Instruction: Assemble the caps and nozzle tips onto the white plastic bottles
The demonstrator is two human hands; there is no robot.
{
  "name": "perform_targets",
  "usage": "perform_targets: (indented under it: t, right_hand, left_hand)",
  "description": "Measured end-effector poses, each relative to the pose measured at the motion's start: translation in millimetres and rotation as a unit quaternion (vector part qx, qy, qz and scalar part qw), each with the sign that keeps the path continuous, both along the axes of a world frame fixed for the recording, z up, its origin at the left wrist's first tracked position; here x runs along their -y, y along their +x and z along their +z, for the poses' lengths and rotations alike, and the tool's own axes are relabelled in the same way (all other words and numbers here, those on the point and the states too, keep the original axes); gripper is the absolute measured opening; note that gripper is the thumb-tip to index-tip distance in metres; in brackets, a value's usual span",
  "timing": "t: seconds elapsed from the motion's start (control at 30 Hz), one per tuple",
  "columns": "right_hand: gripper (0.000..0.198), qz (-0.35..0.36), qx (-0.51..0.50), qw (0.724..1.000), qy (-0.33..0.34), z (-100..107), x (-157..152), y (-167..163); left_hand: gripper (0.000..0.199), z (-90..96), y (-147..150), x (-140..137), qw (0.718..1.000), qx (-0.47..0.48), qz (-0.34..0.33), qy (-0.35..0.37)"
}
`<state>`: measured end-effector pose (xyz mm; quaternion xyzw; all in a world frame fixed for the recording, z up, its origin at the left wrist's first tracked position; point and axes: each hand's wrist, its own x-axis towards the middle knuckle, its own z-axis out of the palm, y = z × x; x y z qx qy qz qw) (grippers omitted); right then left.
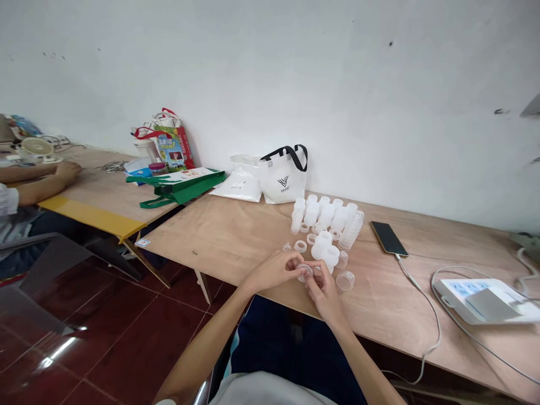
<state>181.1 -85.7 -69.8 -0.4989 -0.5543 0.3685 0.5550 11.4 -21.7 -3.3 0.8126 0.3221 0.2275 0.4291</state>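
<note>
Over the table's front edge, my left hand [278, 270] and my right hand [324, 288] meet. Both have their fingertips closed on a small clear plastic ring-shaped piece [304, 272]; whether it is one part or several cannot be made out. Just beyond my right hand stand translucent white plastic bottles [325, 250]. Loose plastic rings [300, 246] lie on the wood past my left hand, near a small clear nozzle-like part [287, 247]. To the right of the bottles lie clear cups or caps [345, 280].
Behind are a row of translucent bottles [312, 209] and a stack of clear caps [351, 230]. A white bag [283, 179] and white plastic package [240, 183] stand by the wall. A charging phone [388, 238] and cabled white device [485, 301] lie right. Another person's arm [42, 185] rests left.
</note>
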Motion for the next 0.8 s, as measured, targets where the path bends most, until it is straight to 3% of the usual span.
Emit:
perform_targets:
  t: [0.4,0.6,0.8]
  right_hand:
    - [0.021,-0.013,-0.001,1.0,0.001,-0.7,2.0,-2.4]
    - [0.03,-0.008,-0.019,1.0,-0.017,-6.3,0.0,-1.7]
    - [0.034,0.018,-0.081,0.996,-0.035,-7.5,0.5,-3.0]
  left_hand:
    - [0.02,-2.7,3.7,-1.8,0.999,0.011,-0.01,0.046]
    - [0.028,-1.1,1.8,-1.1,0.999,0.006,-0.008,0.033]
    - [0.018,3.4,2.1,2.7,0.999,-0.006,-0.007,0.034]
